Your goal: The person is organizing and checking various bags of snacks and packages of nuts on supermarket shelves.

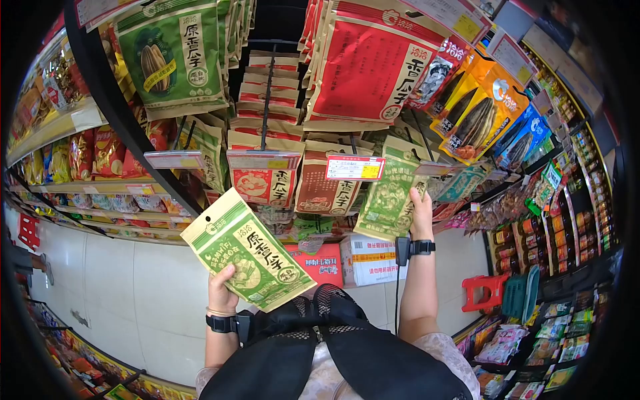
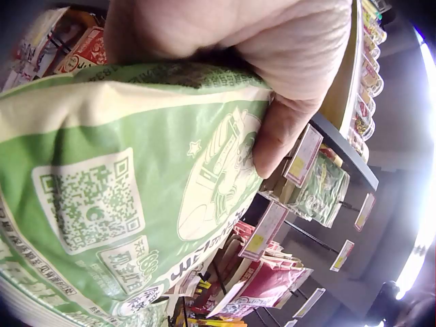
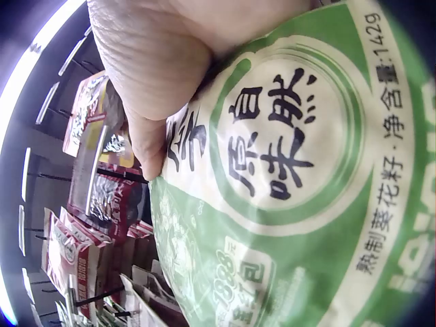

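In the head view my left hand grips a green and cream bag of sunflower seeds by its lower left edge, thumb across the front. The bag tilts in front of my chest, and a QR code shows on it in the left wrist view. My right hand holds a second green bag of sunflower seeds by its right edge, near the shelf hooks. Its thumb lies on the bag's printed front in the right wrist view; the fingers behind are hidden.
Ahead hang green seed bags, red seed bags and orange bags on hooks. A price tag juts out between my hands. Low down stand a white carton and, farther right, a red stool.
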Tool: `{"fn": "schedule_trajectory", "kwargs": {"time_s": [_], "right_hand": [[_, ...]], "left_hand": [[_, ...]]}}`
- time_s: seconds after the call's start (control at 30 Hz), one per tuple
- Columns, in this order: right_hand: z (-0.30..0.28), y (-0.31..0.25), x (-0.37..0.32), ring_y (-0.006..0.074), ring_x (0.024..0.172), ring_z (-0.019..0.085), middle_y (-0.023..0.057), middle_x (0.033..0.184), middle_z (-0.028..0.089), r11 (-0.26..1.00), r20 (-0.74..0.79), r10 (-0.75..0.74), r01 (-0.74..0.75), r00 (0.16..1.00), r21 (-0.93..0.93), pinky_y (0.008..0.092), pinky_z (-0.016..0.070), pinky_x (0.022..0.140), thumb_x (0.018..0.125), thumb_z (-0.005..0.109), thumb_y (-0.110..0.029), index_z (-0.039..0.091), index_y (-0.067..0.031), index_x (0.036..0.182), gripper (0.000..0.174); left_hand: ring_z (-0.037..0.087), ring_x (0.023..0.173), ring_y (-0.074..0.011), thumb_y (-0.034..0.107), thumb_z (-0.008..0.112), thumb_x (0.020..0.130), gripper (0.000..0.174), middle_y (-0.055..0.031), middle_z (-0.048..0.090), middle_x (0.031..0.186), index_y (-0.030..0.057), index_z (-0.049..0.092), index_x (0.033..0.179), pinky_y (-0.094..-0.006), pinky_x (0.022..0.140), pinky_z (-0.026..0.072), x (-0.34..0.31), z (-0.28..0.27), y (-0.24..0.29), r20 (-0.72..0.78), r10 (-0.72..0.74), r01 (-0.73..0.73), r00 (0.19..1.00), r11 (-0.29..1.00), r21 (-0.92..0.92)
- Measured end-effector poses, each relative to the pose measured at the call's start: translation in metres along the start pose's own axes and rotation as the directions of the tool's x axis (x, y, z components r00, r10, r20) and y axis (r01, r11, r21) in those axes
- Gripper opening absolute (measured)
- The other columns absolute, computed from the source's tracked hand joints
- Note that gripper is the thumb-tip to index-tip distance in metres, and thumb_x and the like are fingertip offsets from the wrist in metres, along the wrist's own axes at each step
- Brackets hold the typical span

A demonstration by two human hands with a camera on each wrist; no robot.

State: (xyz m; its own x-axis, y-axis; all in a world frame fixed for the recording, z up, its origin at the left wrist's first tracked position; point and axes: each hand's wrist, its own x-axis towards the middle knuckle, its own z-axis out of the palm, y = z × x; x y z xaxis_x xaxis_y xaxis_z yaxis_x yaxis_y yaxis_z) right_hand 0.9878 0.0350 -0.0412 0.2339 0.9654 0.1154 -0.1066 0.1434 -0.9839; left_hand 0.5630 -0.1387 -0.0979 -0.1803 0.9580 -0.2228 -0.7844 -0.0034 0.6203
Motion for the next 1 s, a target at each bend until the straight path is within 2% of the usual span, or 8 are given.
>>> {"fn": "schedule_trajectory", "kwargs": {"time_s": [0.23, 0.3, 0.33, 0.5, 0.63, 0.77, 0.9, 1.0], "right_hand": [[0.011, 0.018, 0.033, 0.0163, 0.094, 0.056, 0.0112, 0.109, 0.061, 0.978, -0.140, -0.093, 0.064, 0.986, -0.201, 0.0290, 0.0410, 0.086, 0.079, 0.072, -0.020, 0.054, 0.0048, 0.112, 0.045], [0.020, 0.023, 0.032, 0.0193, 0.100, 0.055, 0.0136, 0.113, 0.058, 0.931, -0.196, -0.308, 0.253, 0.931, -0.264, 0.0304, 0.0405, 0.090, 0.077, 0.074, -0.017, 0.048, 0.0066, 0.117, 0.053], [0.019, 0.022, 0.027, 0.0229, 0.105, 0.053, 0.0150, 0.114, 0.056, 0.932, -0.246, -0.247, 0.161, 0.937, -0.325, 0.0327, 0.0388, 0.094, 0.076, 0.074, -0.013, 0.042, 0.0059, 0.121, 0.057], [0.031, 0.024, -0.017, 0.0209, 0.100, 0.055, 0.0121, 0.108, 0.057, 0.813, -0.339, -0.465, 0.242, 0.818, -0.530, 0.0325, 0.0431, 0.089, 0.080, 0.068, -0.010, 0.046, 0.0010, 0.118, 0.045], [0.051, 0.021, -0.066, 0.0131, 0.094, 0.056, 0.0072, 0.099, 0.059, 0.938, 0.150, -0.125, 0.166, 0.981, -0.304, 0.0270, 0.0460, 0.082, 0.086, 0.059, -0.004, 0.052, -0.0015, 0.108, 0.023], [0.082, 0.012, -0.100, 0.0166, 0.105, 0.056, 0.0112, 0.114, 0.059, 0.981, 0.646, 0.172, -0.073, 0.744, -0.178, 0.0288, 0.0463, 0.087, 0.084, 0.062, -0.009, 0.049, -0.0015, 0.120, 0.039], [0.106, -0.001, -0.127, 0.0213, 0.113, 0.051, 0.0145, 0.122, 0.054, 0.984, 0.802, 0.076, 0.086, 0.592, -0.157, 0.0330, 0.0411, 0.096, 0.081, 0.068, -0.015, 0.041, 0.0003, 0.129, 0.057], [0.104, 0.002, -0.139, 0.0142, 0.106, 0.053, 0.0090, 0.118, 0.057, 0.969, 0.734, 0.219, -0.234, 0.643, -0.084, 0.0304, 0.0427, 0.092, 0.081, 0.069, -0.010, 0.047, 0.0025, 0.122, 0.048]], "left_hand": [[0.060, 0.101, -0.0267, 0.011, 0.063, 0.078, 0.052, -0.0151, 0.058, 0.116, -0.0050, 0.045, 0.124, -0.0371, 0.088, 0.0501, -0.001, 0.007, 0.000, 0.004, 0.015, -0.015, 1.000, 1.000, 0.023], [0.059, 0.101, -0.0256, 0.009, 0.062, 0.076, 0.052, -0.0142, 0.058, 0.115, -0.0040, 0.045, 0.123, -0.0359, 0.088, 0.0493, -0.004, 0.011, 0.002, -0.008, 0.004, -0.004, 1.000, 1.000, 0.024], [0.058, 0.102, -0.0246, 0.007, 0.062, 0.075, 0.052, -0.0132, 0.058, 0.114, -0.0031, 0.046, 0.123, -0.0347, 0.089, 0.0485, -0.005, 0.012, 0.003, -0.021, -0.006, 0.007, 1.000, 1.000, 0.022], [0.059, 0.101, -0.0247, 0.007, 0.063, 0.075, 0.052, -0.0134, 0.058, 0.114, -0.0030, 0.046, 0.123, -0.0344, 0.088, 0.0489, -0.010, 0.015, 0.003, -0.026, 0.000, 0.001, 1.000, 0.999, 0.054], [0.059, 0.099, -0.0239, 0.006, 0.064, 0.074, 0.052, -0.0129, 0.059, 0.112, -0.0033, 0.046, 0.122, -0.0335, 0.086, 0.0489, -0.009, 0.030, 0.003, 0.010, 0.010, -0.011, 1.000, 0.984, 0.179], [0.060, 0.098, -0.0210, 0.002, 0.067, 0.071, 0.054, -0.0118, 0.060, 0.111, -0.0020, 0.047, 0.122, -0.0327, 0.086, 0.0486, -0.007, 0.058, 0.000, 0.121, -0.079, 0.034, 0.990, 0.941, 0.338], [0.062, 0.090, -0.0157, -0.001, 0.070, 0.072, 0.046, -0.0088, 0.064, 0.103, -0.0025, 0.053, 0.115, -0.0280, 0.078, 0.0506, -0.008, 0.088, -0.006, 0.260, -0.175, 0.034, 0.950, 0.882, 0.471], [0.061, 0.087, -0.0129, -0.001, 0.071, 0.074, 0.039, -0.0068, 0.065, 0.100, -0.0031, 0.057, 0.111, -0.0269, 0.078, 0.0499, -0.008, 0.094, -0.013, 0.333, -0.253, 0.013, 0.908, 0.814, 0.581]]}}
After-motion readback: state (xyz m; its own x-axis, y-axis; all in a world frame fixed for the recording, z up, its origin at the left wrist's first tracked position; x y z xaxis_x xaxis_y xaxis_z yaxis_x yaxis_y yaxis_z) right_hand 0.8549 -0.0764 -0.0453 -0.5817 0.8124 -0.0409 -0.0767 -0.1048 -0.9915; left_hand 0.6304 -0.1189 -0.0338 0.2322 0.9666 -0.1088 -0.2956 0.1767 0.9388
